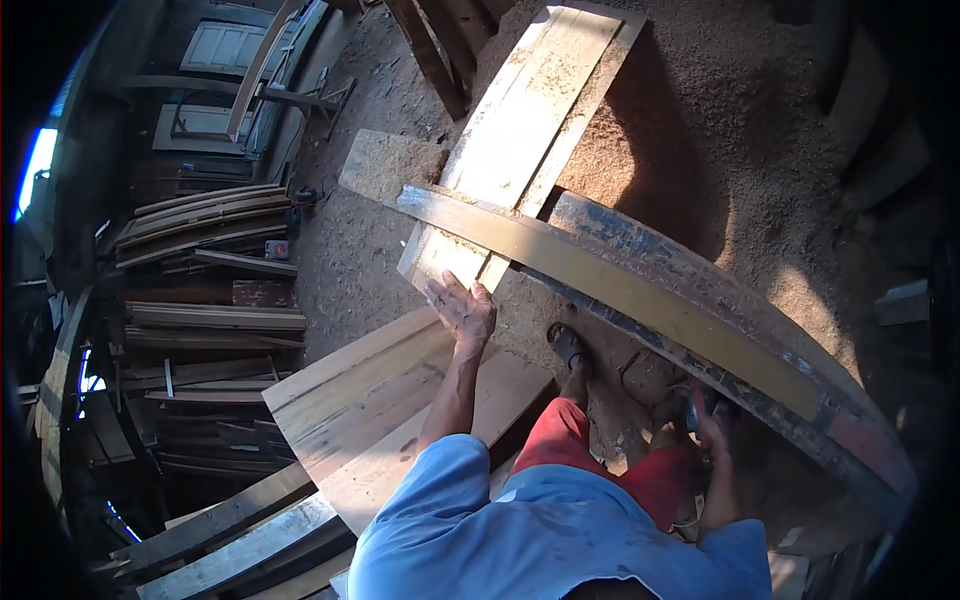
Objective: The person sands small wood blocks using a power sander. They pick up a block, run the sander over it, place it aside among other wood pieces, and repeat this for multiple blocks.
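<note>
My left hand (465, 310) reaches forward with its fingers apart. Its fingertips touch the near end of a pale, sawdust-strewn wooden board (500, 150). That board lies under a long yellowish wooden beam (600, 265), which crosses it from left to lower right. Low beside my right leg, my right hand (714, 437) is closed at a dark object with a red part (697, 405). Shadow and the beam's edge leave its kind unclear. Below my left forearm, wide reddish planks (370, 400) lie side by side.
Sawdust (660, 150) is heaped around the far board. A dark, worn plank (650, 235) runs along the beam's far side. Stacked timber (215, 318) fills the left side, with pale panelled doors (220, 48) behind. Dark posts (430, 50) stand at the top.
</note>
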### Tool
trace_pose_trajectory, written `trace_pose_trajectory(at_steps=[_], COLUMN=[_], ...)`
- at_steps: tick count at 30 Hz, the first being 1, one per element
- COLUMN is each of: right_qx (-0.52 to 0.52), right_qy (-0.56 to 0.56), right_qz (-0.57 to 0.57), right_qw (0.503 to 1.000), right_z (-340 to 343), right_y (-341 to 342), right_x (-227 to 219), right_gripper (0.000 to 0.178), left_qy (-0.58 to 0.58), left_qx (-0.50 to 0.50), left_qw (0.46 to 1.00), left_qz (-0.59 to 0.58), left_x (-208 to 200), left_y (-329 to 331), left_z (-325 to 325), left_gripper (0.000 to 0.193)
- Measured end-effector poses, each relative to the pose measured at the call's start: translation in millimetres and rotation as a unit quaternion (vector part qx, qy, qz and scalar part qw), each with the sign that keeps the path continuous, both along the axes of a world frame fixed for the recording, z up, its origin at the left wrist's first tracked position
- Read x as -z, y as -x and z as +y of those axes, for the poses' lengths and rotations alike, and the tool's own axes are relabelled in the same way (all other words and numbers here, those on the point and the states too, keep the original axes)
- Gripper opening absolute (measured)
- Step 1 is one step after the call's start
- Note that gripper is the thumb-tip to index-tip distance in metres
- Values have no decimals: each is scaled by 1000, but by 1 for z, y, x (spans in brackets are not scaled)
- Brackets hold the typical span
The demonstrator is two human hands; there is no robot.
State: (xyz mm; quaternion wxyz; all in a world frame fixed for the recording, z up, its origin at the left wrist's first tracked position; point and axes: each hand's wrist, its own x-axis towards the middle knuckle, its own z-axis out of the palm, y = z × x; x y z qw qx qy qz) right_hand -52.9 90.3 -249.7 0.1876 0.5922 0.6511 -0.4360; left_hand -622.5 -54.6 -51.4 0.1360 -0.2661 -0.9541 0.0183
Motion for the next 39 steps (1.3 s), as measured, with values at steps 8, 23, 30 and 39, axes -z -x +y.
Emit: trace_pose_trajectory(at_steps=[8, 23, 30, 39], right_qx=[-77, -324, -335, -288], right_qy=[161, 90, 258, 221], right_qz=[-40, 187, 191, 357], right_qw=[983, 923, 886, 861], right_z=[3, -101, -124, -143], right_y=[170, 412, 459, 459], right_x=[-110, -245, -307, -366], right_gripper=[68, 72, 49, 41], left_qy=[-67, -190, -366, -472], left_qx=[13, -210, -337, -258], left_qw=[994, 929, 761, 723], left_qz=[-80, -237, -416, -433], left_x=[-27, -26, -21, -69], left_y=[-18, 153, -40, -118], left_z=[8, -179, -273, -185], left_gripper=[84, 56, 58, 70])
